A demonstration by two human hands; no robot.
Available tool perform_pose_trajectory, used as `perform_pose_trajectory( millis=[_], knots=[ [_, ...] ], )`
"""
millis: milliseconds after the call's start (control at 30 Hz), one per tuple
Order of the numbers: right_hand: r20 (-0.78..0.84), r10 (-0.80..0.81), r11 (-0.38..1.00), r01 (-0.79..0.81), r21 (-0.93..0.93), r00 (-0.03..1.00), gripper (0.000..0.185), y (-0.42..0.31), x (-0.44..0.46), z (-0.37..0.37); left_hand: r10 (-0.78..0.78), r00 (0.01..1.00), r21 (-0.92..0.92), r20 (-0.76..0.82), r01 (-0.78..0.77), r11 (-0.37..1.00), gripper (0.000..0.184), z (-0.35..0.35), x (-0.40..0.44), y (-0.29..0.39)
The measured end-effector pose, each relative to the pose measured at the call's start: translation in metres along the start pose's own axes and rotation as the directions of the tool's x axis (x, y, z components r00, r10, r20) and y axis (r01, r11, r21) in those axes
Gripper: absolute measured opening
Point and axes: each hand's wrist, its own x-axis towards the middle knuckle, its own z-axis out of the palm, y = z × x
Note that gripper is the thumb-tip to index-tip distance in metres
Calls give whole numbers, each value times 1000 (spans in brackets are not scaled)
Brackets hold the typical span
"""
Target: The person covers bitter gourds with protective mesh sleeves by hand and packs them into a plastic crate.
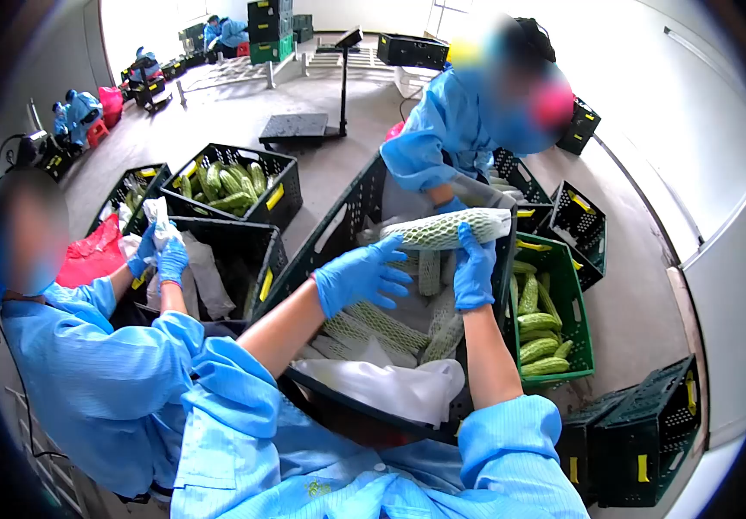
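Over the dark crate [338, 229], towards one o'clock, the right hand [475, 266] is gripping a netted gourd [442, 231], its fingers closing around the gourd's right half. At eight o'clock from the gourd, the left hand [361, 274] is spreading its fingers near the other end; whether fingertips are touching, I cannot tell. A white plastic bag [390, 385] is lying at the crate's six o'clock.

Vegetable packing room: crates [579, 329], scale [304, 128]
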Motion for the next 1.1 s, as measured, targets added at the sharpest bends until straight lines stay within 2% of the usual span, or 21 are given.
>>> perform_pose_trajectory(
  millis=[100,133,167,233,267,333,367,433,467,500,533,600,667,700,767,867,967,1000,1100],
  knots=[
    [187,21,993,-43,109,982,53,-2,-19,22,37,992,-226,-120,-64,972,97,18,5,-7],
    [207,48,994,-66,82,977,55,-9,-31,34,66,997,-269,-39,-74,960,95,9,13,-10],
    [223,77,995,-90,47,972,56,-12,-41,42,110,993,-330,31,-93,939,82,-1,20,-14],
    [330,42,999,-33,-32,943,62,-2,-49,48,436,897,-523,66,-341,781,67,23,6,-5],
    [355,-2,992,48,-120,935,71,8,-46,46,513,858,-540,19,-423,728,62,19,7,-3],
    [507,97,989,-141,49,857,73,21,-39,45,608,786,-580,-110,-548,603,53,8,5,9],
    [489,134,983,-178,44,862,76,27,-41,43,636,745,-570,-203,-618,541,52,-1,4,13],
    [451,209,967,-253,39,868,83,21,-52,60,646,689,-471,-329,-713,520,54,-12,-15,28],
    [511,72,968,63,-242,857,81,21,-58,61,676,610,-360,-414,-791,494,57,-21,-20,32],
    [554,13,878,255,-404,833,76,22,-60,60,679,578,-346,-453,-816,464,58,-34,-24,35],
    [593,-47,727,435,-532,804,71,22,-62,59,679,544,-329,-494,-839,433,58,-48,-28,37],
    [587,-93,683,481,-550,804,63,26,-59,55,631,486,-324,-604,-874,363,60,-71,-35,37],
    [548,-133,642,493,-587,826,49,22,-60,55,652,449,-355,-611,-892,282,57,-107,-31,31],
    [567,-197,577,562,-592,800,41,9,-64,66,645,422,-344,-637,-904,252,59,-119,-30,27],
    [657,-336,489,721,-491,675,33,9,-61,66,600,417,-327,-682,-909,261,63,-131,-25,21],
    [722,-282,453,751,-480,632,28,8,-66,70,539,469,-342,-700,-882,324,66,-129,-20,19],
    [741,-193,400,741,-539,643,26,16,-67,67,539,516,-349,-666,-854,386,65,-108,-17,23],
    [747,-211,410,750,-518,631,28,21,-66,64,555,530,-339,-641,-844,415,64,-103,-16,23],
    [704,-100,425,670,-609,703,29,38,-70,51,580,578,-342,-574,-813,472,74,-94,-9,18]
  ],
)
